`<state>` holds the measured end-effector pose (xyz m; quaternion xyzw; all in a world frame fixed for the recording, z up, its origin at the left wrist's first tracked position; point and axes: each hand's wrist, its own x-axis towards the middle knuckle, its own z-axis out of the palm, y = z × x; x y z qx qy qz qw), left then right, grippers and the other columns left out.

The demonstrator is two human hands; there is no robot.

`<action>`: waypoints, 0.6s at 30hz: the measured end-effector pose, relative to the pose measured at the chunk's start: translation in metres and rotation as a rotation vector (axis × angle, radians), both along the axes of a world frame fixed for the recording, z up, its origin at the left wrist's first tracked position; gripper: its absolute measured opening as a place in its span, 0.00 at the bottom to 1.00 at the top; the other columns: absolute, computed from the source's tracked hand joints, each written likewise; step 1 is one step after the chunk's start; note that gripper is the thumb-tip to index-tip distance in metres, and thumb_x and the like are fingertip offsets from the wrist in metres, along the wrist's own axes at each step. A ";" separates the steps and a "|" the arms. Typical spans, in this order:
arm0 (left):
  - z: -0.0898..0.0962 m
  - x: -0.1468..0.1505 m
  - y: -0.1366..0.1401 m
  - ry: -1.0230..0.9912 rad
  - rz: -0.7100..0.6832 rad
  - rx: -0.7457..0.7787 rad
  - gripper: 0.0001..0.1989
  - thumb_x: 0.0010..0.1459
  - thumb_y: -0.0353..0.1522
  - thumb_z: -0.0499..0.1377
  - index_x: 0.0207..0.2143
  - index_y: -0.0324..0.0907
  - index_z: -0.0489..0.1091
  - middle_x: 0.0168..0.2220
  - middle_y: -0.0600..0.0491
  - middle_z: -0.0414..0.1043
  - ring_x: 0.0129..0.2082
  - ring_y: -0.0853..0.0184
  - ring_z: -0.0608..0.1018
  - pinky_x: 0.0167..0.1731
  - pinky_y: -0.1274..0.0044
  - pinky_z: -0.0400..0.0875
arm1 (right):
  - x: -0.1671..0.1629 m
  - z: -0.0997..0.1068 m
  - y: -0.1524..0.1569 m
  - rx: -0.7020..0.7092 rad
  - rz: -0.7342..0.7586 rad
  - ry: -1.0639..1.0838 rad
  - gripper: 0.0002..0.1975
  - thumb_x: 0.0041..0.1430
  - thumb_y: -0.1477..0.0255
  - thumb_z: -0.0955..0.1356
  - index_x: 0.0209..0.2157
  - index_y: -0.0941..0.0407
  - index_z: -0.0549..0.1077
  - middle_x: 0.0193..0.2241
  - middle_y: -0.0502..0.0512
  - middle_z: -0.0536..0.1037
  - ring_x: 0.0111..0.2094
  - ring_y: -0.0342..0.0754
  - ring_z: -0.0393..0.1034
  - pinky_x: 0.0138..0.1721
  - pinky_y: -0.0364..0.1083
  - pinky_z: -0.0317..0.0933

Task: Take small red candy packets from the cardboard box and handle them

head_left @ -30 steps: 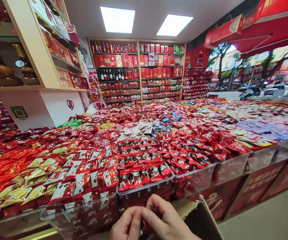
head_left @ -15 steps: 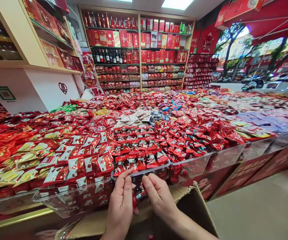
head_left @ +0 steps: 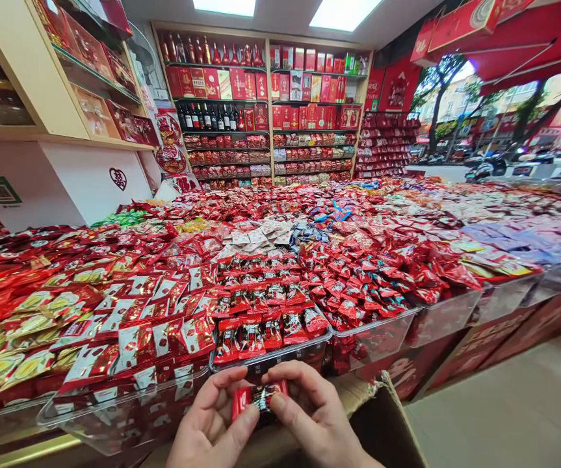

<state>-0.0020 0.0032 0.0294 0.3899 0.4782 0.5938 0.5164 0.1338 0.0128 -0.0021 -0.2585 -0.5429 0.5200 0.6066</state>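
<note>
Fingers (head_left: 241, 422) of both hands pinch 1 small red candy packet (head_left: 259, 398) at the bottom centre of the frame, the left hand (head_left: 207, 426) gripping its left end between thumb and forefinger and the right hand (head_left: 316, 422) closed on its right end, so the packet is held level in the air between them. It hangs just above the open flap of a cardboard box (head_left: 387, 422) at the lower right, and just in front of the clear plastic bin (head_left: 280, 356) whose front row carries matching red packets (head_left: 260, 335) set in neat lines. That bin looks nearly full, with rows running back toward the middle of the frame; judging by this, most of the stocking here seems done, and the packet in hand has not yet joined a row. How much remains inside the box cannot be seen. To the left, a neighbouring bin (head_left: 114, 409) holds red and white packets, and further left lie gold-printed ones (head_left: 21, 364). Beyond, a wide spread of wrapped sweets (head_left: 382, 260) fills the centre of the frame, red giving way to purple at the right. At the upper centre, wall shelves (head_left: 270, 110) hold red boxes and bottles; the street shows at the upper right.
</note>
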 end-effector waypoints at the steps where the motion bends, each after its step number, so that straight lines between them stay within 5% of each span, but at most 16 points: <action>1: 0.001 0.000 0.002 -0.004 0.008 0.008 0.21 0.30 0.35 0.71 0.31 0.43 0.73 0.26 0.57 0.77 0.28 0.71 0.76 0.30 0.86 0.71 | -0.001 -0.001 0.000 -0.115 0.025 0.055 0.11 0.52 0.68 0.69 0.37 0.54 0.69 0.32 0.52 0.73 0.30 0.41 0.67 0.32 0.41 0.63; 4: 0.000 -0.001 0.006 -0.040 -0.022 -0.017 0.21 0.34 0.35 0.70 0.34 0.42 0.71 0.27 0.57 0.78 0.30 0.72 0.76 0.32 0.87 0.70 | -0.003 -0.001 0.002 -0.341 0.096 0.154 0.15 0.43 0.68 0.73 0.32 0.58 0.68 0.23 0.48 0.72 0.23 0.39 0.66 0.26 0.39 0.62; 8: -0.003 -0.006 0.009 -0.029 -0.032 -0.053 0.18 0.37 0.35 0.69 0.33 0.41 0.70 0.27 0.56 0.78 0.30 0.73 0.76 0.32 0.85 0.71 | -0.001 0.002 0.004 -0.452 0.083 0.197 0.16 0.38 0.68 0.75 0.25 0.59 0.67 0.19 0.48 0.72 0.21 0.40 0.66 0.25 0.40 0.61; 18: -0.004 -0.004 0.004 0.042 0.161 0.013 0.18 0.28 0.35 0.72 0.25 0.42 0.74 0.20 0.60 0.77 0.22 0.76 0.75 0.25 0.91 0.70 | 0.009 0.004 0.005 -0.337 0.107 0.005 0.11 0.44 0.68 0.72 0.21 0.60 0.69 0.23 0.51 0.73 0.25 0.40 0.64 0.28 0.41 0.58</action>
